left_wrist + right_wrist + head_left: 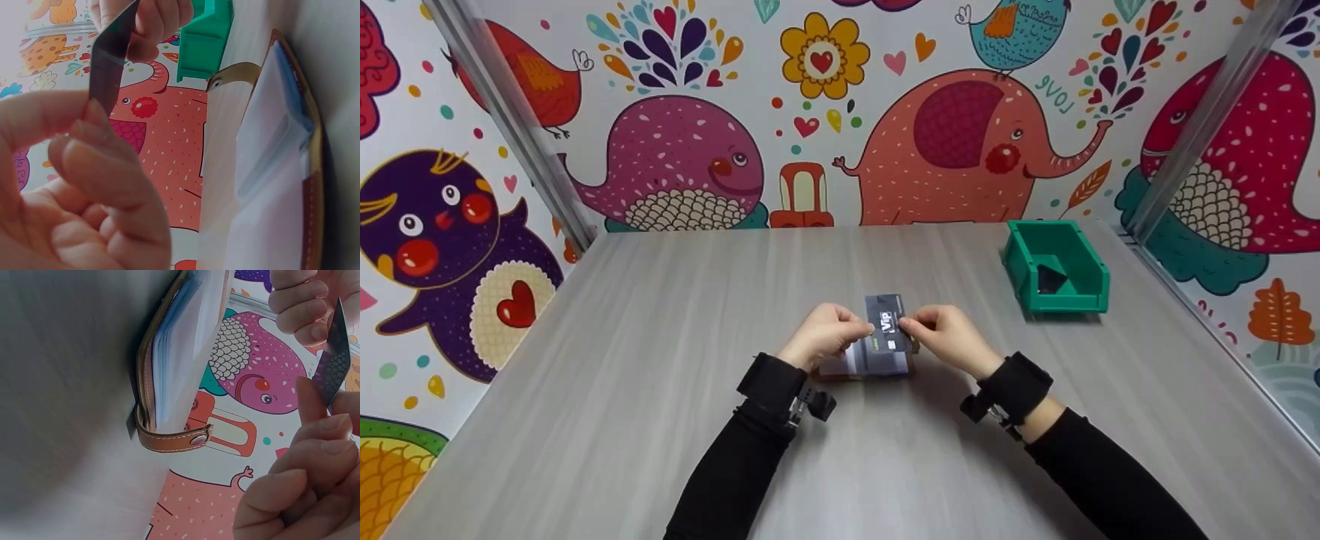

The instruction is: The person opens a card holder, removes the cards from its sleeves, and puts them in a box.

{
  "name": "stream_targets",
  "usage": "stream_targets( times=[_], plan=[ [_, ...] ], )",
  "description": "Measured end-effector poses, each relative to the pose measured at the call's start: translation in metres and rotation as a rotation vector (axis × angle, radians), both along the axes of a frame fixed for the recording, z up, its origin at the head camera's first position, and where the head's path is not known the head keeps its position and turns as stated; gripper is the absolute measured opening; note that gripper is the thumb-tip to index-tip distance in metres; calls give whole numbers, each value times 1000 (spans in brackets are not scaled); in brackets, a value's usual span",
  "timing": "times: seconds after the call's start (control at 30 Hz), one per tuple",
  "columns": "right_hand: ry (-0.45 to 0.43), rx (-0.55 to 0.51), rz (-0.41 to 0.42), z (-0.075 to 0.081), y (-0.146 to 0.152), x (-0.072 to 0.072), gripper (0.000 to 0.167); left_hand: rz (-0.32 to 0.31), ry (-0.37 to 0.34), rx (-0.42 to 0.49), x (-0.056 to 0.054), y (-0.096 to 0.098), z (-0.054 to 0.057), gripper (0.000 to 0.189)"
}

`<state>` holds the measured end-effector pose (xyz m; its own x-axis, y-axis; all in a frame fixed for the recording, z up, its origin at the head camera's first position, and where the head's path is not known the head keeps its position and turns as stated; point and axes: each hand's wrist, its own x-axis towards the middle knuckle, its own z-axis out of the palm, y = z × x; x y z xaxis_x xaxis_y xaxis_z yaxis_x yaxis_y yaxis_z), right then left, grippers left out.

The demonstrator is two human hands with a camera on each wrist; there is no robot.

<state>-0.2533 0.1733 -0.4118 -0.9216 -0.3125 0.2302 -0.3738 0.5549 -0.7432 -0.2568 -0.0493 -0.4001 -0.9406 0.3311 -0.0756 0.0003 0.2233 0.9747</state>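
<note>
A dark grey card printed "Vip" is held up between both hands. My left hand pinches its left edge between thumb and finger, and my right hand pinches the opposite edge. Below the card, a brown leather card holder lies spread open on the table, partly hidden by the card and left hand. The left wrist view shows its clear plastic sleeves and stitched leather edge. A leather strap with a metal snap sticks out from the holder, unfastened, in the right wrist view.
At the back right of the grey wood-grain table stands a green plastic bin with a dark flat piece inside. Walls with cartoon animals close off the back and sides. Metal posts rise at the back corners.
</note>
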Motion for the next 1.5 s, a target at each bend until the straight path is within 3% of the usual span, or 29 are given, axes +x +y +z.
stream_targets(
  times=[0.3, 0.5, 1.0, 1.3, 1.5],
  plan=[
    [0, -37, -13, -5, 0, -1, 33, 5, 40, -57, 2, 1, 0, 26],
    [-25, -51, -18, -6, -1, -1, 32, 25, 40, -44, 2, 1, -3, 20],
    [-29, -59, -19, -4, 4, 0, 31, 66, 58, -100, 2, 0, -9, 28],
    [-21, -62, -71, -1, 14, -2, 28, 196, 238, -362, 4, -12, -11, 29],
    [-16, -55, -92, 1, 23, -4, 28, 280, 296, -496, 3, -21, -14, 22]
  ],
)
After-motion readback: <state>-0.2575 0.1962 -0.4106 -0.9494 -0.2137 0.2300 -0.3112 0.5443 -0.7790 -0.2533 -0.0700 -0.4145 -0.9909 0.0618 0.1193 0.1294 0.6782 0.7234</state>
